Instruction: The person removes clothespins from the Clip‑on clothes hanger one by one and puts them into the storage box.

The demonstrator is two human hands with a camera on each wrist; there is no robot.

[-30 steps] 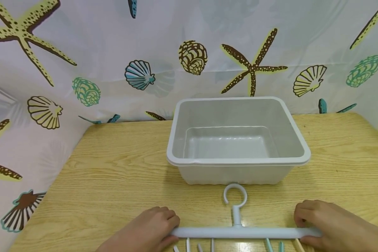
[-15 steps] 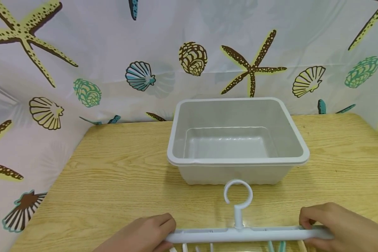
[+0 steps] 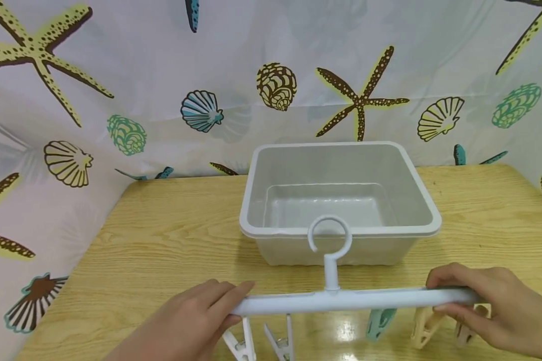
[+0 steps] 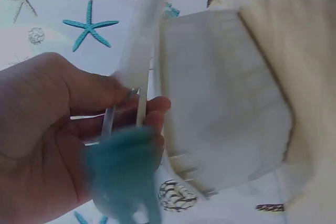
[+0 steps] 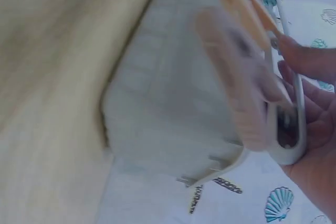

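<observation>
One hanger [image 3: 334, 300], higher in two hands [image 3: 194, 316] [image 3: 497, 298]

Site: you are at a wood-grain tabletop [image 3: 176, 240], screened off; whether home or studio, you cannot tell, the room beyond being hidden. Landmark: grey plastic tub [image 3: 289, 251]. Behind it and to both sides: white curtain [image 3: 153, 55], printed with starfish [image 3: 359, 102] and seashells [image 3: 200, 111]. On your side of it: clip hanger [image 3: 370, 300], laundry ware, so household in character.
</observation>
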